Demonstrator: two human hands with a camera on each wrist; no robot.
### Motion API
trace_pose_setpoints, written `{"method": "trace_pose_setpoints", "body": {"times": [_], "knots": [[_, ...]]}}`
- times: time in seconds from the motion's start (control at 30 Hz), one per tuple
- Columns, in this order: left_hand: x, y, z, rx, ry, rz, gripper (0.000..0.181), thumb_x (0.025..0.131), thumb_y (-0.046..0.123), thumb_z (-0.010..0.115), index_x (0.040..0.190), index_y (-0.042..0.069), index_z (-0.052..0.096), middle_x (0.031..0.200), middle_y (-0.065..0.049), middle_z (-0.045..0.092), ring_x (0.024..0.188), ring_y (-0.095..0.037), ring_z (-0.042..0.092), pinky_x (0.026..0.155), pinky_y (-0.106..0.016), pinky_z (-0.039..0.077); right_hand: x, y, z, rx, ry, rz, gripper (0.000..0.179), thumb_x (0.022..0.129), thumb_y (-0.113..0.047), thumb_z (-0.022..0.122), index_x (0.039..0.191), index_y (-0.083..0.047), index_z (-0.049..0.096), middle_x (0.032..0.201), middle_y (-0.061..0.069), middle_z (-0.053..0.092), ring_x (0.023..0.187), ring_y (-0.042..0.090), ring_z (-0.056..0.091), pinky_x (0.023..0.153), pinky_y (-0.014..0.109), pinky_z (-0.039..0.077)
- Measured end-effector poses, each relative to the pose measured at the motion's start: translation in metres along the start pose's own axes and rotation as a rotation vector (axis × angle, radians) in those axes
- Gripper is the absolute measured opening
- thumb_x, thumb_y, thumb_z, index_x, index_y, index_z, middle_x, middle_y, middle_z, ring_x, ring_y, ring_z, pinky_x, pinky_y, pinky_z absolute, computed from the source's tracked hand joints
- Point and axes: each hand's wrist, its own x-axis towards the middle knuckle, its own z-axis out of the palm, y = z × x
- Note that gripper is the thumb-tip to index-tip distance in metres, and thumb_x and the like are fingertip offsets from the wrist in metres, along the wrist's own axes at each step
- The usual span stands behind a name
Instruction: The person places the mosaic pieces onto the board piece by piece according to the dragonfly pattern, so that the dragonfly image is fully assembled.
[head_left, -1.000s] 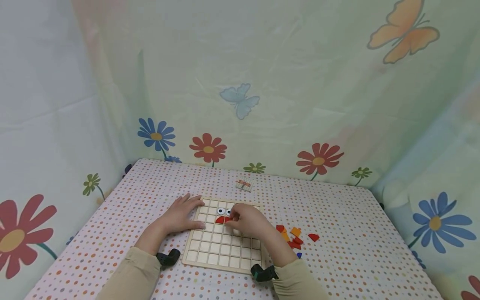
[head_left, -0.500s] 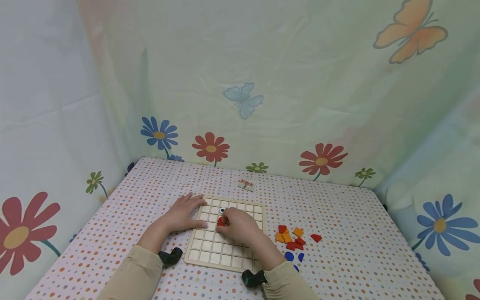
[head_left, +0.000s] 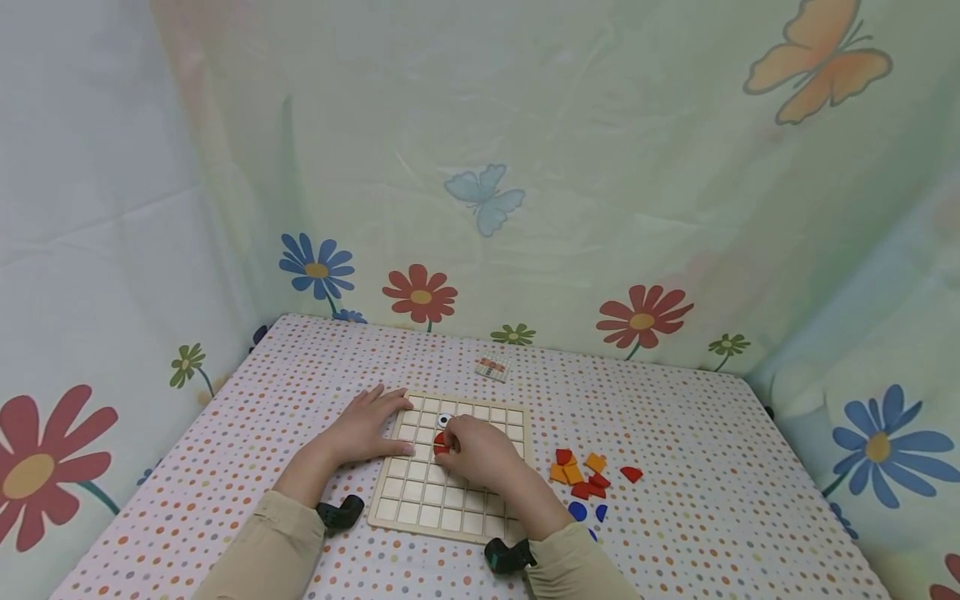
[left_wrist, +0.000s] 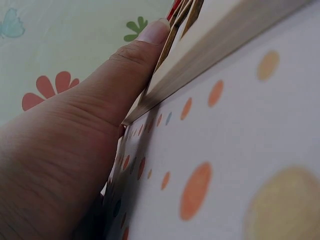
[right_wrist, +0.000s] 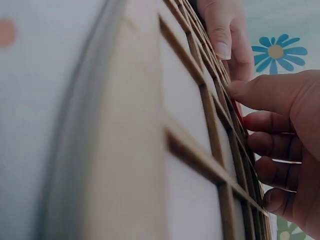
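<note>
A wooden grid board [head_left: 420, 515] lies on the table in front of me. My left hand [head_left: 366, 429] rests at its left edge, fingers spread and thumb on the frame; the left wrist view shows that thumb [left_wrist: 135, 57] along the edge. My right hand [head_left: 483, 454] is over the upper grid, thumb and curled fingers pinching at a red rounded tile [head_left: 439, 442]. In the right wrist view a sliver of the red tile [right_wrist: 238, 111] shows between thumb and index finger. Just above it sits a white eye disc [head_left: 444, 421]. The right hand hides the cells beneath it.
Right of the board lie loose red tiles [head_left: 581, 491], orange tiles [head_left: 573, 474] and blue tiles [head_left: 577, 511]. One red tile [head_left: 632, 474] lies farther right. A small patterned card [head_left: 492, 367] lies behind the board. Cloth walls with printed flowers enclose the table.
My right hand has shifted left over the red tiles and now covers the second eye disc seen earlier. The left hand stays at the board's edge. The view has shifted slightly.
</note>
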Motion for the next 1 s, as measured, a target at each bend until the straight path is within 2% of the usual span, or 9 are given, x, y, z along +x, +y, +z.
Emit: {"method": "trace_pose_setpoints", "body": {"times": [0.17, 0.3, 0.57, 0.67, 1.0], "knots": [[0.0, 0.002, -0.001, -0.012, -0.005, -0.005, 0.08, 0.075, 0.069, 0.071, 0.14, 0.026, 0.053, 0.161, 0.001, 0.033, 0.153, -0.038, 0.014, 0.124, -0.06, 0.011, -0.004, 0.007, -0.012, 0.052, 0.001, 0.006, 0.022, 0.089, -0.038, 0.073, 0.081, -0.022, 0.059, 0.076, -0.008, 0.055, 0.063, 0.009, 0.048, 0.055, 0.024, 0.04], [0.001, 0.003, -0.001, -0.023, -0.003, -0.007, 0.08, 0.075, 0.069, 0.072, 0.139, 0.025, 0.053, 0.161, 0.0, 0.033, 0.153, -0.038, 0.014, 0.124, -0.06, 0.01, -0.012, 0.021, -0.028, 0.063, 0.017, 0.023, 0.016, 0.092, -0.03, 0.07, 0.084, -0.019, 0.062, 0.078, -0.006, 0.056, 0.067, 0.011, 0.048, 0.058, 0.027, 0.041], [0.0, 0.003, -0.001, -0.023, -0.001, -0.014, 0.082, 0.075, 0.07, 0.072, 0.14, 0.024, 0.053, 0.161, -0.001, 0.033, 0.153, -0.038, 0.014, 0.125, -0.058, 0.01, -0.035, 0.061, -0.06, 0.117, 0.02, 0.16, 0.008, 0.092, -0.025, 0.071, 0.093, -0.018, 0.067, 0.087, -0.004, 0.061, 0.071, 0.014, 0.051, 0.06, 0.03, 0.044], [0.0, 0.003, -0.001, -0.022, 0.0, -0.016, 0.082, 0.074, 0.071, 0.071, 0.14, 0.024, 0.053, 0.161, -0.001, 0.033, 0.153, -0.038, 0.014, 0.124, -0.059, 0.01, -0.046, 0.079, -0.068, 0.129, 0.004, 0.194, 0.011, 0.092, -0.023, 0.071, 0.099, -0.016, 0.069, 0.09, -0.003, 0.063, 0.073, 0.013, 0.052, 0.061, 0.03, 0.046], [0.0, 0.001, 0.001, -0.024, 0.004, -0.012, 0.083, 0.074, 0.071, 0.071, 0.14, 0.024, 0.053, 0.161, -0.001, 0.034, 0.153, -0.038, 0.014, 0.125, -0.058, 0.009, -0.073, 0.129, -0.076, 0.186, -0.063, 0.315, 0.016, 0.089, -0.016, 0.073, 0.105, -0.018, 0.069, 0.092, -0.001, 0.063, 0.074, 0.016, 0.054, 0.061, 0.029, 0.05]]}}
